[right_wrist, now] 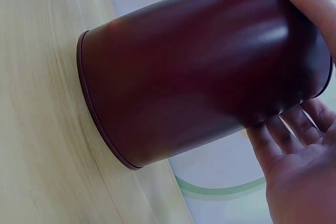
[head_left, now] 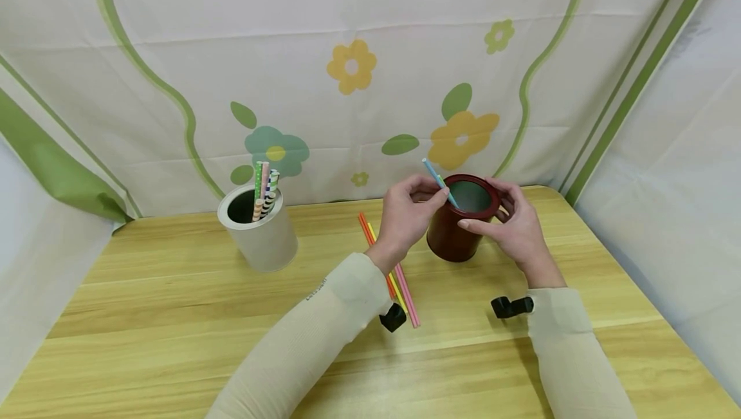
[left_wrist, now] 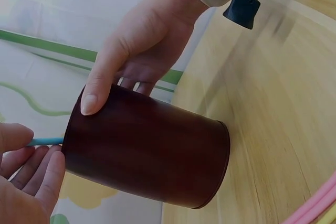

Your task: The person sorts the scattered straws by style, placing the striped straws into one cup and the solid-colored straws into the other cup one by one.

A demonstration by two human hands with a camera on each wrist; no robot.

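Standing upright near the far edge of the wood-grain table [head_left: 173, 342], toward its far R corner, a dk-red cylindrical holder [head_left: 451, 235] is seen, w/ the floral curtain [head_left: 289, 71] hung just beyond that edge. Only a narrow strip of tabletop is left btwn holder and far edge; more room is given on the R, up to the table's R side. Well apart on the L, also near the far edge, an off-white holder [head_left: 267, 242] is set, w/ patterned straws [head_left: 258, 181] gathered at the R side of its mouth. Btwn the 2 holders, orange, yellow and pink straws [head_left: 408, 297] are laid slantwise, partly covered by the L forearm. At near L, a wide stretch of wood is offered for moving.

A blue straw [head_left: 433, 173] is pinched btwn thumb and fingers of the L hand [head_left: 405, 216], its lower end dipped into the dk-red holder's mouth, L side. By the R hand [head_left: 518, 223], spread approx. to holder width, the upper wall is gripped: thumb on the near side, fingers curved round the R/far side.
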